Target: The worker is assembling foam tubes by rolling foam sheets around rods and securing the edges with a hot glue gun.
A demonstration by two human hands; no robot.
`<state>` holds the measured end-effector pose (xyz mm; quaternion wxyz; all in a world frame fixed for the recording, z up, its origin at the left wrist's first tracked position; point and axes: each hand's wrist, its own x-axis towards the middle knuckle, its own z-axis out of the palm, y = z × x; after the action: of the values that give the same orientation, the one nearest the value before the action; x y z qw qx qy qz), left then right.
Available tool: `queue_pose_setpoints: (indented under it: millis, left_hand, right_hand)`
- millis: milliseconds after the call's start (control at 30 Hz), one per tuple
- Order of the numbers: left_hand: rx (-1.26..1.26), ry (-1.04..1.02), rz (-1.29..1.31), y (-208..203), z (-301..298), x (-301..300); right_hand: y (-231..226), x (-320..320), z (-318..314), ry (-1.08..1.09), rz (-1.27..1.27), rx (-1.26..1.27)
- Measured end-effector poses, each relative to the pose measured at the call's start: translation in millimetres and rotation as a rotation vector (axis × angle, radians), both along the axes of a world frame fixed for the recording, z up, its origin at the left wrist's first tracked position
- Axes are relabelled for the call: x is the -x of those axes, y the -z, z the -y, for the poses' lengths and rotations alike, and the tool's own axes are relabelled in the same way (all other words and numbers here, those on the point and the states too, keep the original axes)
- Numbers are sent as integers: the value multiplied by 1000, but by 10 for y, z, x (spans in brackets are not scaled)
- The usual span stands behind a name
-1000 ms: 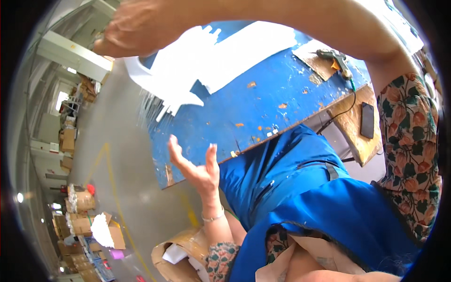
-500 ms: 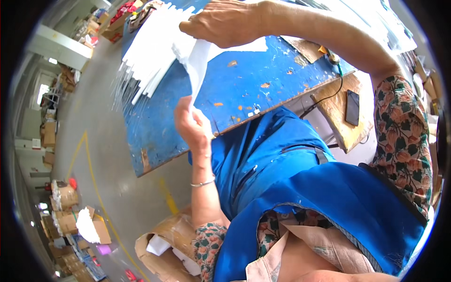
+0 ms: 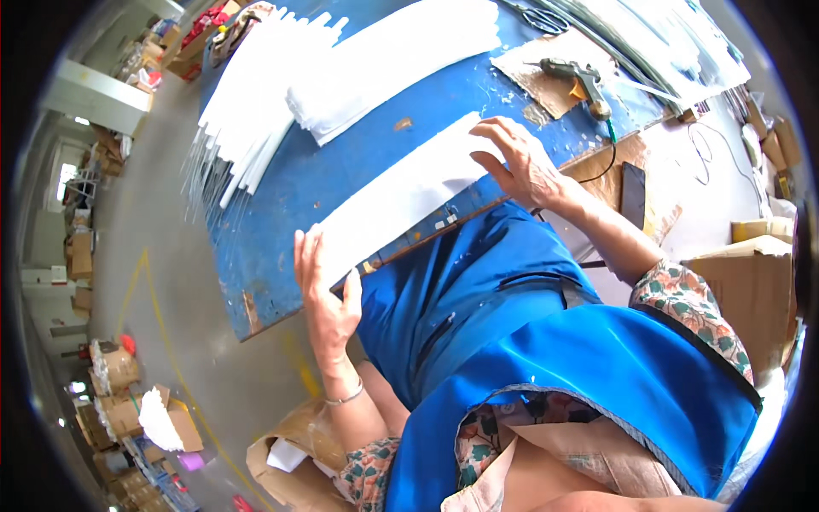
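A long white strip (image 3: 401, 192), of paper or thin fabric, lies flat along the near side of the blue table (image 3: 392, 149). At its left end rests my left hand (image 3: 328, 299), the fingers stretched out and the thumb apart. My right hand (image 3: 522, 166) touches the other end with its fingers spread and the thumb away from them. Beyond the strip lies a stack of similar white strips (image 3: 392, 64). Left of that stack, a bundle of white rods (image 3: 247, 111) reaches past the table's left edge.
A hot glue gun (image 3: 580, 81) sits on a cardboard piece (image 3: 546, 77) at the right, its cord hanging off the table. Behind it are black-handled scissors (image 3: 544, 19) and clear plastic packs (image 3: 648, 38). A phone (image 3: 632, 194) lies on a stool; an opened carton (image 3: 316, 435) stands lower left.
Both hands have come nearer to me with one white strip, now laid flat instead of held bent above the table. My right hand has moved off the stack, uncovering the glue gun and scissors.
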<state>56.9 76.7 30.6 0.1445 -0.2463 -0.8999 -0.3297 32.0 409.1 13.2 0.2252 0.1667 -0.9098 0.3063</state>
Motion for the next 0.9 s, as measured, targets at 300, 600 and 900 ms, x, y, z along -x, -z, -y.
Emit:
queue_pose_setpoints:
  millis: [300,600,900]
  left_hand:
    - [427,-196,78,433,-177,-44]
    - [396,-226,98,402,-343,208]
    - [405,-286,34,466,-315,160]
  right_hand:
    - [224,70,267,-32,122,-320]
    - [187,-11,189,293,195,-437]
    - [64,194,296,362,87,-343]
